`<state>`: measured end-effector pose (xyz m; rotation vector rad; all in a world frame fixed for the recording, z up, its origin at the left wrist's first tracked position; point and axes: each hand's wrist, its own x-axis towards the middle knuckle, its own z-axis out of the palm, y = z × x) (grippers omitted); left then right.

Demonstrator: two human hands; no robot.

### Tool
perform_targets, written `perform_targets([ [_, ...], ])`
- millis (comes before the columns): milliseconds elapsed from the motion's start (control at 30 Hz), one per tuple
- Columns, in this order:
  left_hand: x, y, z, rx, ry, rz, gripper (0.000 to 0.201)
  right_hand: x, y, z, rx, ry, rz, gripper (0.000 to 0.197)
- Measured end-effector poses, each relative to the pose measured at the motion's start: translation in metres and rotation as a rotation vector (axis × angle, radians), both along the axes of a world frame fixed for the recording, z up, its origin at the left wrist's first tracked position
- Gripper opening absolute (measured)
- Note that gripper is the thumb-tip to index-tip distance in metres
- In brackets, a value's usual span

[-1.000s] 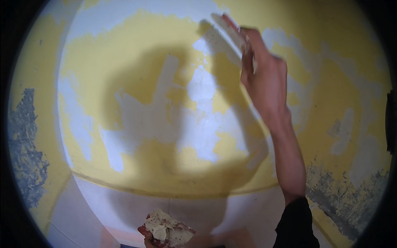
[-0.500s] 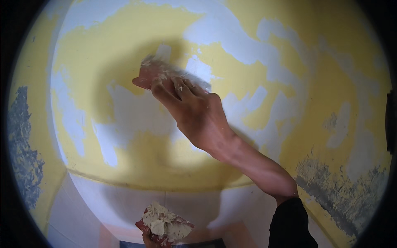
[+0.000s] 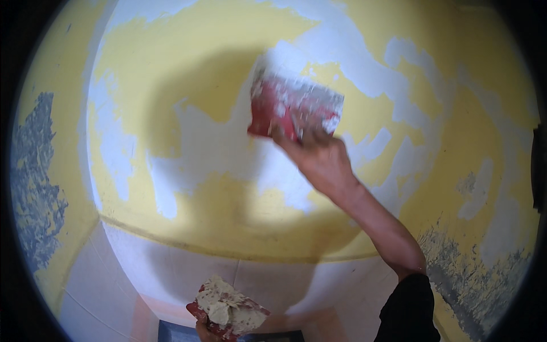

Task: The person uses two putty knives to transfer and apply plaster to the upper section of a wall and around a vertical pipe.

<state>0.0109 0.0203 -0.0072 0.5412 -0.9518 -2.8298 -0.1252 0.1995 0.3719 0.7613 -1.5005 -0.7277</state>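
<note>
1. A red scraper (image 3: 296, 111), its face smeared pale, tilts before the yellow wall (image 3: 194, 57) at the upper center of the frame. Its long edge slopes from upper left down to the right.

2. The right hand (image 3: 322, 162), nearer of the two, grips the scraper at its lower side, fingers closed on it, the forearm (image 3: 387, 225) slanting up from a black sleeve (image 3: 407, 310) at lower right.

3. Just above the scraper's blurred top edge lies a white patch (image 3: 288, 54); whether edge and wall touch, one cannot tell.

4. Putty (image 3: 228, 310) sits heaped on a second red tool (image 3: 196, 312) at lower center, below and slightly left of the scraper and well apart from it. That high-low gap, lower center to upper center, seems the relation that matters most.

5. The left hand (image 3: 206, 332), cut off by the bottom edge, is closed around the underside of the second red tool; most of its fingers are out of sight.

6. Farther out, rough grey patches mark the far left (image 3: 37, 188) and lower right (image 3: 456, 273).
</note>
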Motion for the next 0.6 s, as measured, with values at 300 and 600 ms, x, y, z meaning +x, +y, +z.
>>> perform_targets([
  [300,0.007,0.002,0.014,0.129,-0.031,-0.018,0.042,0.058,-0.009,0.058,-0.407,-0.162,0.337,0.042],
  [600,-0.022,0.001,-0.067,0.478,0.402,-0.082,0.029,0.032,-0.020,-0.033,0.036,-0.170,0.082,0.029],
])
